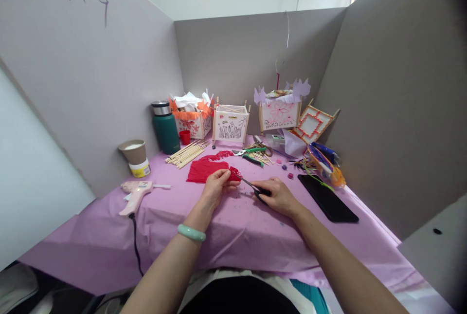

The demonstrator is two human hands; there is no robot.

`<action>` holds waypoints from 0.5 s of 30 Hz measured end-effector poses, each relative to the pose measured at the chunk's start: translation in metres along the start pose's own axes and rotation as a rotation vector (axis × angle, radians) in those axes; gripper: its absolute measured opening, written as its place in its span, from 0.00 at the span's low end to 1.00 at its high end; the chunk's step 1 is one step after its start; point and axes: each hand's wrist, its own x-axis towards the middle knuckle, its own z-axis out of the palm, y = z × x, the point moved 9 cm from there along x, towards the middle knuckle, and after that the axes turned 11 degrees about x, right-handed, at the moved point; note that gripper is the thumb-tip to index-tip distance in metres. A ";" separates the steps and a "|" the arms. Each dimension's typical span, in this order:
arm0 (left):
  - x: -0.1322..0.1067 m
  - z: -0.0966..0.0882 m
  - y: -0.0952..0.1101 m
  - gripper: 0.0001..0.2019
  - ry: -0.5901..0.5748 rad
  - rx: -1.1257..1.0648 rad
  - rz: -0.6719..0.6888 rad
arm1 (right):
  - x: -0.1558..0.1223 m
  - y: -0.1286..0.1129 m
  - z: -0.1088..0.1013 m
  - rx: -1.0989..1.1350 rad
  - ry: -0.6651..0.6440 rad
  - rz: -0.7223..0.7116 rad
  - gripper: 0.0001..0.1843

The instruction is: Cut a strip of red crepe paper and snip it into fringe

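Note:
My left hand (218, 185) pinches the edge of a small red fringed strip (234, 173) between thumb and fingers. Scissors with black handles (261, 192) are gripped in my right hand (279, 196), their blades reaching left to the strip. Whether the blades are apart is too small to tell. Under and behind my left fingers lies a larger red sheet (204, 170), flat on the purple cloth. Beyond it rests another red fringed piece (219, 156), beside green-handled pliers (255, 151).
A pink glue gun (136, 194), a brown cup (134, 151) on a white-and-yellow tub and a green bottle (166, 129) stand left. Wooden sticks (188, 153) and decorated lanterns (231, 124) sit at the back. A black phone-like slab (326, 199) lies right. Grey partitions (255, 56) enclose the table.

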 end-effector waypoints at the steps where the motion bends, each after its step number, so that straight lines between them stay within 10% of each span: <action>1: 0.000 0.000 0.000 0.04 0.000 -0.002 0.001 | 0.000 0.001 0.000 -0.006 0.004 0.001 0.17; 15: 0.000 0.000 -0.001 0.06 -0.008 0.015 0.001 | 0.001 0.000 0.001 -0.015 -0.008 0.015 0.19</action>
